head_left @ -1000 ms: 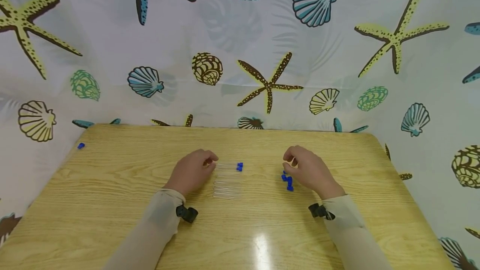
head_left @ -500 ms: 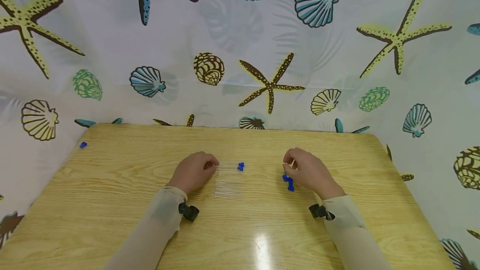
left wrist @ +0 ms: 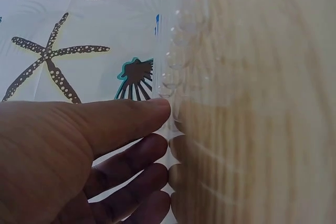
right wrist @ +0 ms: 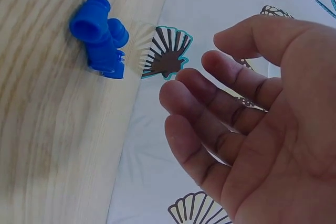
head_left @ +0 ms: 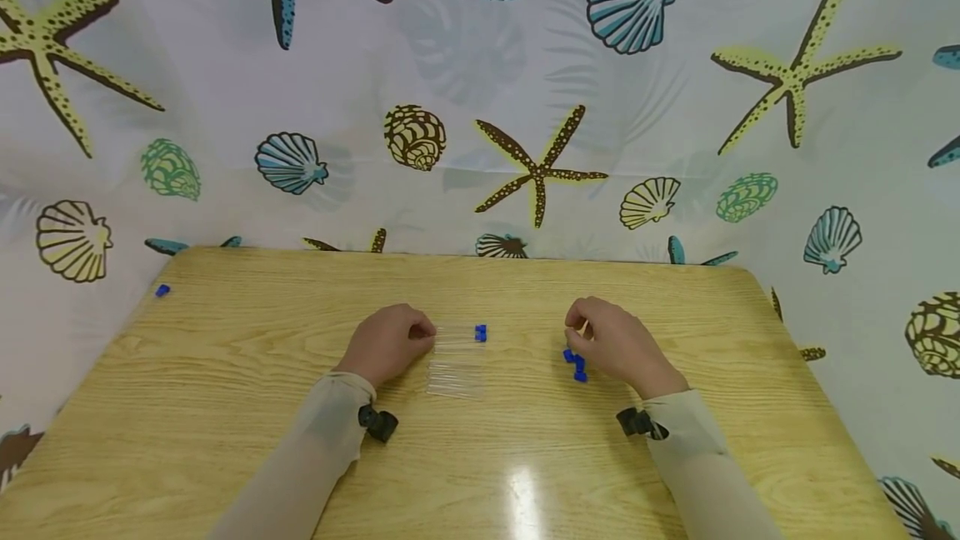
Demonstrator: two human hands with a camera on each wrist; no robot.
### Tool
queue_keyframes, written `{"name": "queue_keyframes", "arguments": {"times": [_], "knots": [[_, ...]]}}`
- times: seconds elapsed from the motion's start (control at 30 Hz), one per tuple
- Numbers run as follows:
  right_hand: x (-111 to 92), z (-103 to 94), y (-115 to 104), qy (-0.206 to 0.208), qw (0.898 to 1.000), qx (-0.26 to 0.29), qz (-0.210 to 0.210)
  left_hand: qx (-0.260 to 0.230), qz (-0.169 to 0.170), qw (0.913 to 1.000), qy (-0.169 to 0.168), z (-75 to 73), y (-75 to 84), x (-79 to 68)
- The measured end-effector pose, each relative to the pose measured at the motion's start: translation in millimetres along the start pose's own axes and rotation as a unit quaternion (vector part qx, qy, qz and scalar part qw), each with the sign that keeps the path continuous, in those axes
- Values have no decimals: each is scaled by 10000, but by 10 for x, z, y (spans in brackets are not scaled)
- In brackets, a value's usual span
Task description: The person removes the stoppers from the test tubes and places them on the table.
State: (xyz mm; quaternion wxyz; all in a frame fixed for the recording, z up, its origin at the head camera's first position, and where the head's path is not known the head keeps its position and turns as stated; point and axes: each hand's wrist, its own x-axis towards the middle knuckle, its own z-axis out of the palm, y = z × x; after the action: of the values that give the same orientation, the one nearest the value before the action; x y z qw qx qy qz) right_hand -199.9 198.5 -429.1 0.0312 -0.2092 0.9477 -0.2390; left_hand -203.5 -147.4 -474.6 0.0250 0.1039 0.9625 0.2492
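In the head view, clear thin test tubes (head_left: pixel 453 377) lie side by side on the wooden table. Blue caps (head_left: pixel 481 333) sit at the right ends of the far ones. My left hand (head_left: pixel 386 343) is at the tubes' left ends; its thumb (left wrist: pixel 142 115) and bent fingertips touch down beside their rounded ends in the left wrist view, with a gap between thumb and index finger. My right hand (head_left: pixel 615 342) hovers with loosely curved fingers and holds nothing. Close to it lies a small cluster of loose blue caps (head_left: pixel 576 363), larger in the right wrist view (right wrist: pixel 97 30).
Near the table's far left corner lies another small blue piece (head_left: pixel 162 291). A white cloth (head_left: pixel 360 40) printed with shells and starfish hangs behind the wooden table (head_left: pixel 525 440).
My left hand has shifted slightly at the tube ends, and the two capped tubes' blue caps now line up more evenly. The right hand stays almost in place by the loose caps.
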Motion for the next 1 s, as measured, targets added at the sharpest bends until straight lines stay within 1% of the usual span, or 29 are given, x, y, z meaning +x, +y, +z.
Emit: {"name": "queue_keyframes", "arguments": {"times": [0.17,0.37,0.57,0.67,0.8,0.9,1.0], "knots": [[4,-5,-18,-23,10000,-41,-2,-1,-46,10000,-14,-17,-1,-13],[4,-4,-26,-42,10000,-61,-16,-58,25,10000,-10,-47,9,-45],[-2,-3,-35,-10,10000,-34,-26,-146,90,9996,205,-131,49,-66],[-5,-5,-54,68,10000,0,-47,-219,163,9990,345,-211,112,-91],[-10,-13,-102,311,9994,45,-168,-352,336,9973,556,-341,240,-150],[-22,-25,-154,548,9979,108,-328,-456,519,9951,703,-439,350,-206],[-39,-49,-225,753,9953,279,-550,-452,769,9924,843,-516,458,-264]]}}
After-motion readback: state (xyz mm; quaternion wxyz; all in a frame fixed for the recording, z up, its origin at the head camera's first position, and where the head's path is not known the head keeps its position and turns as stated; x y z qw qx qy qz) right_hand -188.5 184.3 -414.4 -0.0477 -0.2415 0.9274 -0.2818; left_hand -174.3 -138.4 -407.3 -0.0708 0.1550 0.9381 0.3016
